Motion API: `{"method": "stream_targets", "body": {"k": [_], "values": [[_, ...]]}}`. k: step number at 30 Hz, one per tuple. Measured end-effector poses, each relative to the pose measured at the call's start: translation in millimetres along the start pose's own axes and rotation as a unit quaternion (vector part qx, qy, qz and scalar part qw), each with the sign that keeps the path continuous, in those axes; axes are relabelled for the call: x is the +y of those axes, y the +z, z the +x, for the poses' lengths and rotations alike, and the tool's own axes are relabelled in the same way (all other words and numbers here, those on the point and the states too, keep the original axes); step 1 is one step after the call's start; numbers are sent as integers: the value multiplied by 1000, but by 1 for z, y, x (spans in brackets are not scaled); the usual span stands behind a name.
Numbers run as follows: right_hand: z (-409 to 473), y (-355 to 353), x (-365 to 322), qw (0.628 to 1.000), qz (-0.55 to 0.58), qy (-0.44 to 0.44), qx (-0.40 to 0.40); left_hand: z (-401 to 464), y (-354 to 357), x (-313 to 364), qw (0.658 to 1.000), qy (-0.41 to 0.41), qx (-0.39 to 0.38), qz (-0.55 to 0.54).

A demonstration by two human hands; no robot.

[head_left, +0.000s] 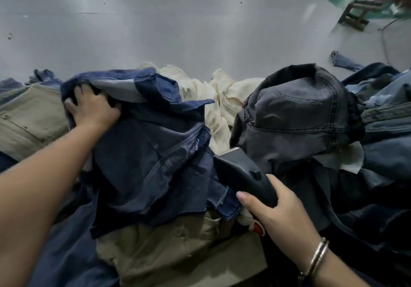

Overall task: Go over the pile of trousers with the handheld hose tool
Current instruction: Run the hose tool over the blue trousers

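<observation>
Left hand [92,106]: fingers curled, gripping the navy trousers [151,164].
Right hand [282,215]: wrapped around the black hose tool [242,173], head beside the grey trousers [300,117].

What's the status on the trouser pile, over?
Left hand grips navy trousers. Right hand holds black hose tool, head at the dark grey pair. Nothing blocking.

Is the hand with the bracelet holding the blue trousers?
No, the right hand, the one with the bracelet, grips the black hose tool, while the left hand grips the blue trousers.
</observation>
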State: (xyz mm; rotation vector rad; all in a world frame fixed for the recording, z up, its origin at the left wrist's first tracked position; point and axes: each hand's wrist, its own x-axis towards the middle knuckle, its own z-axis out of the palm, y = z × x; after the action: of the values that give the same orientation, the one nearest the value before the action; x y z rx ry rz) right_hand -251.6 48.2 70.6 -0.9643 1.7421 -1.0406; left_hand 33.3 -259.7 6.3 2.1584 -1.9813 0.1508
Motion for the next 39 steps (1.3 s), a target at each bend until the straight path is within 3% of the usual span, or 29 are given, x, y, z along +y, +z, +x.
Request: {"method": "stream_targets", "body": {"k": [2,6,8,10,11,13,15,16,17,18,19,20,21,22,23,27,28,31,35,37,39], "values": [[4,-2,-4,1000,8,3,-8,18,-2,-2,999,-21,-24,-6],[12,-9,-9,1000,27,0,-5,7,12,14,977,-14,-210,-45],[16,-15,-11,999,28,-9,13,-21,17,21,978,-29,-158,-135],[17,-18,-15,999,41,-18,26,-65,15,28,966,-24,-15,-259],[17,-19,-16,998,48,-24,26,-98,14,34,954,-1,52,-296],[14,-20,-15,998,56,-29,21,-181,12,60,939,117,75,-315],[11,-21,-10,999,46,-17,20,-261,29,93,914,272,-23,-299],[9,-21,-6,999,33,-11,21,-294,38,108,904,298,-85,-295],[7,-22,-1,1000,20,-6,23,-319,48,122,904,248,-140,-320],[5,-23,5,1000,10,1,28,-335,60,135,898,109,-200,-377],[4,-25,11,999,6,11,32,-340,69,145,858,-81,-263,-434],[4,-26,16,999,5,24,34,-341,76,154,782,-257,-314,-473],[3,-27,20,999,6,35,34,-340,81,161,690,-372,-346,-516],[3,-28,23,998,8,43,34,-337,85,168,606,-429,-362,-564],[4,-28,25,998,7,47,33,-331,88,174,543,-451,-367,-606],[11,-26,28,998,-9,40,40,-310,92,187,369,-494,-373,-693],[13,-27,28,998,-18,38,46,-308,91,189,345,-509,-357,-703],[16,-26,26,997,-55,40,45,-320,82,181,326,-531,-295,-725],[12,-17,25,991,-34,124,-20,-354,64,162,246,-518,-280,-770],[4,-8,28,983,-50,163,-63,-365,52,156,243,-479,-285,-794],[-4,0,32,975,-36,198,-98,-374,40,150,264,-421,-293,-817]]}}
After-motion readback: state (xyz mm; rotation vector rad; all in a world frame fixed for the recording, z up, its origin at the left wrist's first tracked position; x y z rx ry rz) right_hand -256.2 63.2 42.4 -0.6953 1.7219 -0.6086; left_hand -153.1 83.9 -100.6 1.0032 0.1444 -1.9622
